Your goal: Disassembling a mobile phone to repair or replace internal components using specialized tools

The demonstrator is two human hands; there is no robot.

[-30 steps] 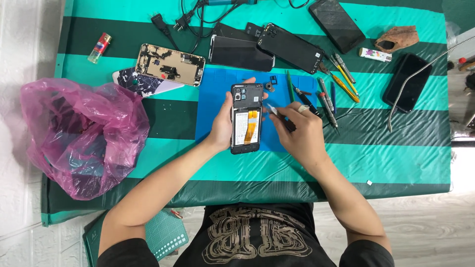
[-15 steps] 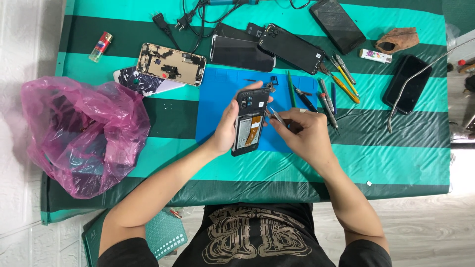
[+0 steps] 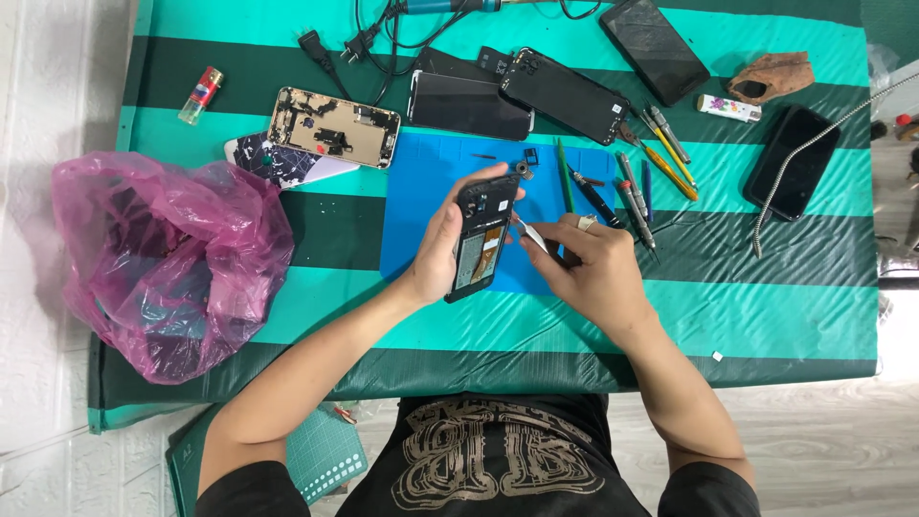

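Tilted further than before, the opened phone (image 3: 481,238) leans top-right, long axis near upright, gripped by the left hand (image 3: 442,244); the right hand (image 3: 586,260) pinches tweezers (image 3: 528,233) against it.

Bright, even light from above; shadows under the hands are soft and short. Glare whitens the floor at the right edge. The focus is sharp throughout.

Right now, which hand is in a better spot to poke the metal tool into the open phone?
The right hand, probably. It already grips the thin metal tool, whose tip sits at the edge of the opened phone. The left hand is wrapped around the phone, holding it tilted above the blue mat.
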